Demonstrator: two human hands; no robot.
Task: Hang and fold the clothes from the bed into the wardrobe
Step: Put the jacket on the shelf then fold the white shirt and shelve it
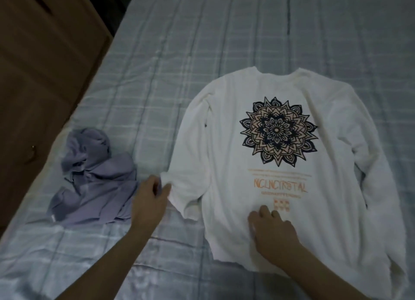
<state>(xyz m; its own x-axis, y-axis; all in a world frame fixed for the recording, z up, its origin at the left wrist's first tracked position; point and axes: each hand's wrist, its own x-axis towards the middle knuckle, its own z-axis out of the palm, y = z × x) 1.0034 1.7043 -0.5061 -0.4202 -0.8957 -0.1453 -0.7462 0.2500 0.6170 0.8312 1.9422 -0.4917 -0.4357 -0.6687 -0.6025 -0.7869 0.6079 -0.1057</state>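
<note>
A white long-sleeved sweatshirt [226,147] with a dark mandala print and orange lettering lies spread flat on the bed [157,64], neck pointing away from me. My left hand [150,201] pinches the cuff of its left sleeve, fingers closed on the fabric. Flat on the lower front of the sweatshirt, just below the orange print, rests my right hand [272,229] with its fingers spread. A crumpled lilac garment [94,183] lies in a heap to the left, beside my left hand.
The bed has a pale blue-grey checked cover. A brown wooden wardrobe [40,79] stands along the bed's left edge, with a small knob low on its door. Bare bed cover stretches beyond the sweatshirt.
</note>
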